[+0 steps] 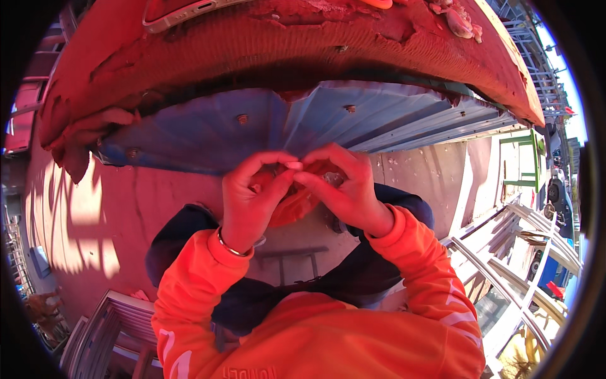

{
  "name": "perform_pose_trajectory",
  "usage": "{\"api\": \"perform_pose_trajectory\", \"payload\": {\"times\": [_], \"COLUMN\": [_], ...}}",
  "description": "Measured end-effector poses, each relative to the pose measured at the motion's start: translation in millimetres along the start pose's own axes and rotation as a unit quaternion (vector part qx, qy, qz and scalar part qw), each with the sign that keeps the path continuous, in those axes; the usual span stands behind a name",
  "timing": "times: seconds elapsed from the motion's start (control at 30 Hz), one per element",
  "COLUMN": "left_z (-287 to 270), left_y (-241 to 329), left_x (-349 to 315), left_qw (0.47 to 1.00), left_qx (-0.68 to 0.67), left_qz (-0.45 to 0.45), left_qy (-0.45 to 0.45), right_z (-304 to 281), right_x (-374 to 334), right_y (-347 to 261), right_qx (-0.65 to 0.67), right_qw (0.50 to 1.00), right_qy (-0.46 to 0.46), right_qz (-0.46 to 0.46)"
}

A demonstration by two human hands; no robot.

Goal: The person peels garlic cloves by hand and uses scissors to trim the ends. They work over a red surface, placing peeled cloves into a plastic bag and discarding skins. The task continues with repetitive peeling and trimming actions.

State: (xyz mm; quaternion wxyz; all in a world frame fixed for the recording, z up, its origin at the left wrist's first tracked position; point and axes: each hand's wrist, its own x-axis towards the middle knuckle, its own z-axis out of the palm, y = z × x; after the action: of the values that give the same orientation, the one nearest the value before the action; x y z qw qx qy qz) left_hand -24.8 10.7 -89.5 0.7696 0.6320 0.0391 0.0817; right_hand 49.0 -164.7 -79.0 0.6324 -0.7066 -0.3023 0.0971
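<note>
My left hand (252, 196) and my right hand (341, 186) meet in front of me, fingertips touching. Between them they pinch a crumpled piece of thin orange-red plastic (297, 202), like a bag or wrapper. Both thumbs and forefingers close on its upper edge. A metal bangle sits on my left wrist (232, 247). My sleeves are bright orange. Just beyond the hands runs a blue corrugated metal sheet (252, 126) under a worn red slab (284, 44).
A phone (183, 11) lies on top of the red slab near its front edge. Metal frames and grilles (524, 252) are stacked at the right, more metal pieces (107, 328) at the lower left. A reddish concrete floor (113, 215) lies below.
</note>
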Motion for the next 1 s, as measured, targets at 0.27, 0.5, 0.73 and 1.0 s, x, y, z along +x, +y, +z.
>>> {"api": "perform_pose_trajectory", "payload": {"times": [0.27, 0.5, 0.73, 1.0], "left_z": [1, 3, 1, 2], "left_y": [-2, 1, 8, 8], "left_x": [0, 0, -3, 0], "left_qw": [0.999, 0.999, 0.999, 0.998], "left_qx": [-0.013, -0.003, 0.033, 0.048], "left_qz": [0.043, 0.051, 0.029, 0.033], "left_qy": [-0.012, 0.012, -0.013, 0.004], "right_z": [-7, -9, -7, -15], "right_x": [2, 3, 4, 10], "right_y": [4, 3, 3, 3], "right_qx": [-0.062, -0.062, 0.028, -0.063], "right_qw": [0.997, 0.994, 0.999, 0.991], "right_qy": [-0.015, -0.011, -0.009, -0.039], "right_qz": [-0.037, -0.094, -0.036, -0.113]}}
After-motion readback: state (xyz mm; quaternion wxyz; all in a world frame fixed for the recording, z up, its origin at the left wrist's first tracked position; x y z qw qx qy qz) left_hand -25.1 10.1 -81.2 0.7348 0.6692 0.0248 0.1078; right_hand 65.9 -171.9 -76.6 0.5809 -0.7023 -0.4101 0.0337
